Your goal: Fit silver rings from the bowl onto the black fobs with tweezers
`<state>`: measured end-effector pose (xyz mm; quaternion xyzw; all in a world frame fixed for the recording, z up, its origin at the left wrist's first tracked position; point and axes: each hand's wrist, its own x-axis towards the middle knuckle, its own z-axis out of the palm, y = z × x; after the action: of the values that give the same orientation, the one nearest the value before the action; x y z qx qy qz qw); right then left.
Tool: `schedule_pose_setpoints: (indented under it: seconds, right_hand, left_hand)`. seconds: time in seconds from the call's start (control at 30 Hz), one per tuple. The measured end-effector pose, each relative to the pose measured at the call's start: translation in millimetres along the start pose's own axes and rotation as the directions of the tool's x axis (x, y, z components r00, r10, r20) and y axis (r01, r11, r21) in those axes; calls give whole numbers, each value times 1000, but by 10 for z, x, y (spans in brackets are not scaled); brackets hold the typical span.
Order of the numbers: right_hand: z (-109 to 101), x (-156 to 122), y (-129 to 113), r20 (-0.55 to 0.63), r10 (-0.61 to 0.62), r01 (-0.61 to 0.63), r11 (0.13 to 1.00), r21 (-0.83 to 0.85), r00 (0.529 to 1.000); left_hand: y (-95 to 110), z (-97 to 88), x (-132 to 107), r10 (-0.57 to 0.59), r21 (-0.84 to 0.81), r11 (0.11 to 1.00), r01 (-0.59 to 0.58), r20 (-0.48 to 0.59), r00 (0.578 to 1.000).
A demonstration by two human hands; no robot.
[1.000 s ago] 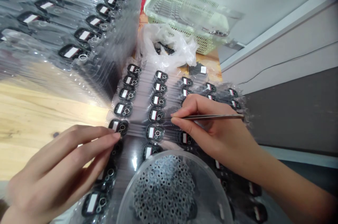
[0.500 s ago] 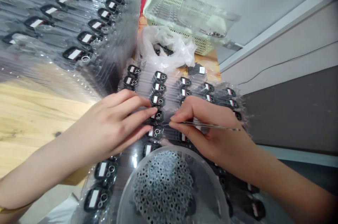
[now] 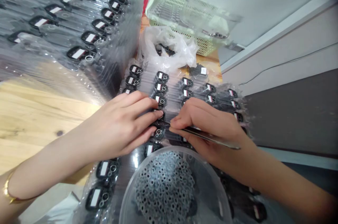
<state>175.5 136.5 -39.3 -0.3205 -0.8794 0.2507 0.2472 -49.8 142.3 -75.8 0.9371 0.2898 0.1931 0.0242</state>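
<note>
My left hand (image 3: 118,123) lies over a clear plastic tray with its fingers stretched out. Its fingertips touch a small black oval piece (image 3: 161,114) with a round ring, in a column of similar pieces, several with white labels. Between thumb and fingers my right hand (image 3: 216,125) pinches metal tweezers (image 3: 211,138), whose tips point left at that piece; my fingers partly hide them. Just below both hands stands a round clear tub (image 3: 220,181) with a heap of small grey rings (image 3: 165,185).
Tall stacked trays of similar black pieces (image 3: 79,53) rise at the left beside the wooden table (image 3: 31,122). Behind the tray are a crumpled plastic bag (image 3: 182,50) and a pale green basket (image 3: 203,46). A wall stands at the right.
The tweezers have tilted, their back end dropping lower, and their tips now reach the piece near my left fingertips. My left hand stays on the same column. The whole view has shifted slightly.
</note>
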Motion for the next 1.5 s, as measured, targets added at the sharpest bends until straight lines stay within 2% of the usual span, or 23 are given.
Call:
schedule_pose_setpoints:
  seconds: [0.23,0.63,0.77,0.87,0.93,1.0,1.1,1.23,1.3,1.43,1.5]
  right_hand:
    - [5,0,17,9,8,-8,1000,-5,1000]
    - [-8,5,38,18,29,-30,999,24,999]
    - [-96,-40,30,-41,83,-82,996,35,996]
    - [-201,-128,-34,-194,176,-165,984,71,965]
    - [-262,-215,-107,-309,261,-233,964,126,915]
    - [-294,-317,-190,-364,330,-272,941,204,871]
    - [-281,-476,-299,-318,394,-300,904,306,862]
    - [-231,-650,-398,-255,401,-335,904,268,880]
    - [-231,-706,-441,-277,389,-317,909,271,878]
    - [-267,-768,-540,-405,411,-296,901,317,817]
    - [-272,-783,-593,-388,395,-298,910,288,833]
  left_hand:
    - [7,9,4,0,-25,1000,0,-4,1000]
    - [15,-5,-5,31,27,999,-31,7,999]
    - [17,-11,-10,28,45,999,-28,13,1000]
    - [13,-16,-10,36,55,998,-37,17,999]
    - [7,-16,-7,45,60,997,-46,19,999]
    - [-2,-13,-4,58,61,996,-59,21,998]
    - [-14,-7,0,86,61,994,-87,17,996]
    - [-16,-10,6,105,75,991,-107,25,994]
    - [-8,-19,9,108,84,990,-110,34,994]
    - [15,-58,-3,66,108,992,-70,38,997]
    - [32,-97,-22,23,111,993,-25,18,1000]
